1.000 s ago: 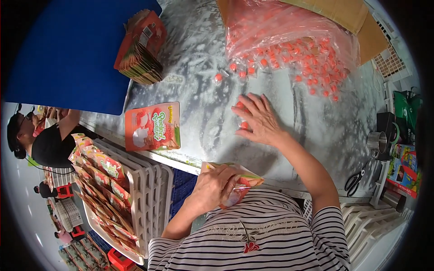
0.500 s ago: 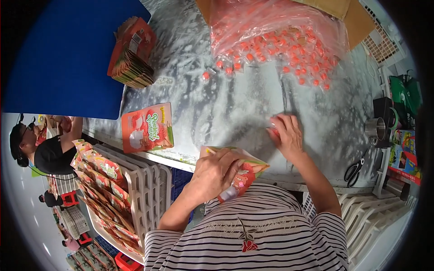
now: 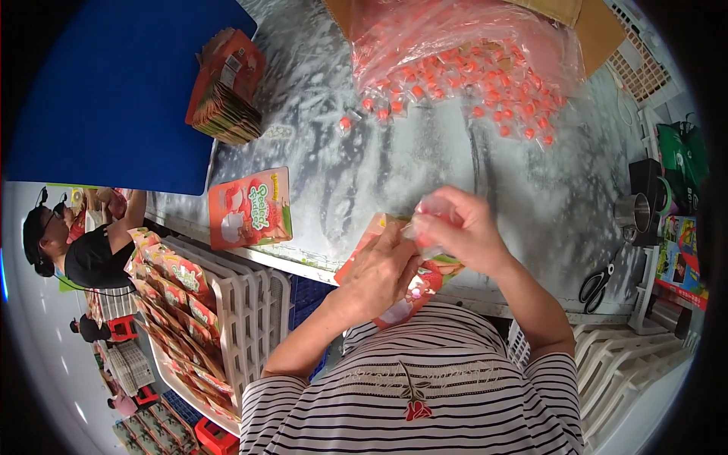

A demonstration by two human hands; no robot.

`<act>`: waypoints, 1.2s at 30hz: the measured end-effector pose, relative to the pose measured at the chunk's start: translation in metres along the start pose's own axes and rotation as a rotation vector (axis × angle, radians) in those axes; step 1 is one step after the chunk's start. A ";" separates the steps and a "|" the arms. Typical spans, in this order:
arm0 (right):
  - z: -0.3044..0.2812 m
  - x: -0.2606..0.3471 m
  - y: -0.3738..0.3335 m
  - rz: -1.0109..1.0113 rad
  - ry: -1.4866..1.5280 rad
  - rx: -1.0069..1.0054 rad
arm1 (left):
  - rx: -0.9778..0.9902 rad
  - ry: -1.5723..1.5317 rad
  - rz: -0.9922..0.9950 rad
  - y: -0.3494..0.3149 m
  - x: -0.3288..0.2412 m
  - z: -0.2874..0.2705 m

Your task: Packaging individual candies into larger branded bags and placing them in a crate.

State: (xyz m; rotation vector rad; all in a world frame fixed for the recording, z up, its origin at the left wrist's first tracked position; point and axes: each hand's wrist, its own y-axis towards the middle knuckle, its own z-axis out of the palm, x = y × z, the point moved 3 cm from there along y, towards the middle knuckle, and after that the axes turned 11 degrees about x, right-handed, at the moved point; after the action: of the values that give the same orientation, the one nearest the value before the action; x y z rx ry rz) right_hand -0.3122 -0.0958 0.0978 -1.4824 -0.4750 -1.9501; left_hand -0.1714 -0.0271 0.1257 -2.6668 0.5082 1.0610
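My left hand (image 3: 383, 271) is closed round a red printed candy pouch (image 3: 406, 307), held over the table's front edge against my striped shirt. Right above it, my right hand (image 3: 462, 231) pinches clear-wrapped red candies (image 3: 436, 208) beside the pouch's top. My fingers hide the pouch's mouth, and how many candies are pinched cannot be made out. Another red pouch (image 3: 250, 211) lies flat on the table to the left. Farther off, loose wrapped candies (image 3: 497, 95) spill out of a pink-tinted plastic bag (image 3: 462, 30).
A stack of pouches (image 3: 226, 112) stands by a blue panel (image 3: 114, 91). Lower left, a white crate (image 3: 246, 318) holds several pouches. Black scissors (image 3: 595, 288) and a metal cup (image 3: 633, 212) are at the right. A co-worker (image 3: 91, 250) is beyond the crate at the left.
My right hand has come left from the tabletop to the pouch, carrying wrapped candies. The pouch in my left hand has shifted slightly, and its top now sits beside the right fingers.
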 end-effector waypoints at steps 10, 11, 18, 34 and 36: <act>-0.006 0.006 -0.003 0.203 -0.925 0.132 | 0.006 0.007 0.130 0.001 0.002 0.019; -0.006 0.005 -0.003 0.205 -0.925 0.133 | -0.007 -0.007 0.118 0.001 0.002 0.019; -0.010 -0.003 0.002 0.190 -0.480 -0.063 | 0.092 -0.001 0.037 0.000 0.002 0.025; -0.034 -0.021 -0.055 0.094 -1.099 -0.172 | -0.094 -0.007 0.021 -0.019 0.008 0.002; -0.021 -0.035 -0.069 0.089 -1.309 -0.144 | -0.143 -0.011 0.009 -0.023 0.008 0.001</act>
State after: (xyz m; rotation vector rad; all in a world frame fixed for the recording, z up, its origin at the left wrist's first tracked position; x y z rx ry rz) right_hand -0.3686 -0.0488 0.0644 -2.6796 -0.7626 -0.7012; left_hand -0.1578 -0.0077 0.1208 -2.7824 0.4590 1.1552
